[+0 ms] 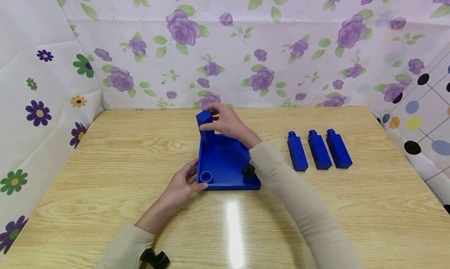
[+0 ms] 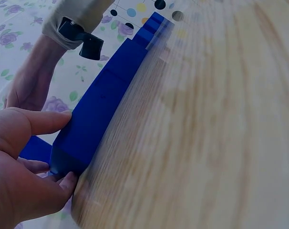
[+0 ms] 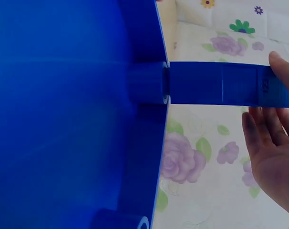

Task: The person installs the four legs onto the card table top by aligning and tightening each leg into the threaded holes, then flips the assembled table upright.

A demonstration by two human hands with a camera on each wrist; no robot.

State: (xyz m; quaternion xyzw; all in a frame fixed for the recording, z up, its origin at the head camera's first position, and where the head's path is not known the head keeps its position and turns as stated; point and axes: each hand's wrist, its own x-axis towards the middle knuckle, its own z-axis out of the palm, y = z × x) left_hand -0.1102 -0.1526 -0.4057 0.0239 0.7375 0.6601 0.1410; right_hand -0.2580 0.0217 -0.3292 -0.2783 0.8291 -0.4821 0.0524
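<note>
Upright post: the blue square-sided post (image 1: 207,134) stands on end at the far left corner of the shallow blue tray (image 1: 225,163); its narrow neck points down and meets the far left ring socket (image 3: 147,83); how deep the neck sits, I cannot tell
Right hand: the right hand (image 1: 225,122) is closed to the width of the post, thumb on one side and fingers on the other, close to the top end
Left hand: the left hand (image 1: 181,189) pinches the tray's near left corner, thumb on the outside of the rim, beside the near left ring socket (image 1: 206,177)
Spare posts: the left post (image 1: 297,154), the middle post (image 1: 319,151) and the right post (image 1: 339,150) lie apart on the desk (image 1: 105,191), right of the tray, necks to the far side
Weight and stiffness: probably light, rigid moulded plastic; unlikely to dent, though the thin neck looks the weakest part if levered sideways
Surface: smooth, so perhaps a little slippery; the flat faces should give finger and thumb a sure purchase
Best hold: opposite faces near the wide end, leaving the neck bare; for the tray, a corner of the rim
</note>
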